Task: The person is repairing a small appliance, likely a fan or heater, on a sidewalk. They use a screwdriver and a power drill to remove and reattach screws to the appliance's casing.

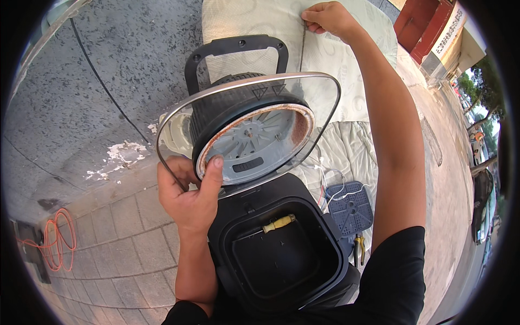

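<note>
My left hand (pixel 189 192) grips the lower left rim of a round appliance head (pixel 249 135), which looks like an air fryer lid. It has a clear glass rim, a dark housing with a handle, and a grey fan-like disc inside a rusty ring. My right hand (pixel 327 19) is raised at the top, fingers pinched around a thin dark rod or cord (pixel 303 46); I cannot tell which. Below the lid stands a square black pot (pixel 273 271). A yellow-handled screwdriver (pixel 279 223) and a few tiny screws lie in it.
A pale patterned cushion (pixel 352 76) lies behind the lid, with a crumpled pale cloth (pixel 346 143) below it. White wires (pixel 338 189), a grey perforated plate (pixel 351 210) and yellow-handled pliers (pixel 359 249) lie at the right. An orange hose or cable (pixel 59 238) is coiled at the left.
</note>
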{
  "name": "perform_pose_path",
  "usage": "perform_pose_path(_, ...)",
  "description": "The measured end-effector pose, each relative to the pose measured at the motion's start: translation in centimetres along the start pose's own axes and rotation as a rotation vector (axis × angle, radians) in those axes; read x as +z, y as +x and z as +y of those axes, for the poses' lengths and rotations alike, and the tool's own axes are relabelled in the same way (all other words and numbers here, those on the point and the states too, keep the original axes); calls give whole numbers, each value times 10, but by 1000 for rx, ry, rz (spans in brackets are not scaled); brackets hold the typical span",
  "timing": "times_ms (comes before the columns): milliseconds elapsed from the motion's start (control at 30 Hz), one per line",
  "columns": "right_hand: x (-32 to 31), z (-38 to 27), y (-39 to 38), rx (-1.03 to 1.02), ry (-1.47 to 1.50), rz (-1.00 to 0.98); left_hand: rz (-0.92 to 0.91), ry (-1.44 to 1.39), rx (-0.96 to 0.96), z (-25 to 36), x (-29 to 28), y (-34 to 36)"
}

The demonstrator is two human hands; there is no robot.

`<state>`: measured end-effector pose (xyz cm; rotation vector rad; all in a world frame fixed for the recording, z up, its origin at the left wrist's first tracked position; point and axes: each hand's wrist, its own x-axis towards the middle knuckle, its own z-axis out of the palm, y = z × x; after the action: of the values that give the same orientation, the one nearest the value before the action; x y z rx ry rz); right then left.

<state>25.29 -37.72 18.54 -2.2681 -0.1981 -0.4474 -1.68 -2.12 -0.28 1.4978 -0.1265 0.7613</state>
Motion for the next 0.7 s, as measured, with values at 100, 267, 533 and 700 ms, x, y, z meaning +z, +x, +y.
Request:
perform_pose_path(100, 0, -7, -3, 25, -60, -32, -3, 9, 12, 2, 0, 1)
perform_pose_path(267, 5, -17, -18, -82, -246, 24, -6, 26, 27, 2, -1, 2)
perform_pose_path(533, 1, -21, -55, -156, -383, 204, 4, 60, 31, -1, -2, 2)
perform_pose_path(700, -36, -21, -94, -260, -366, 353, -64, 101, -31, 6, -9, 2)
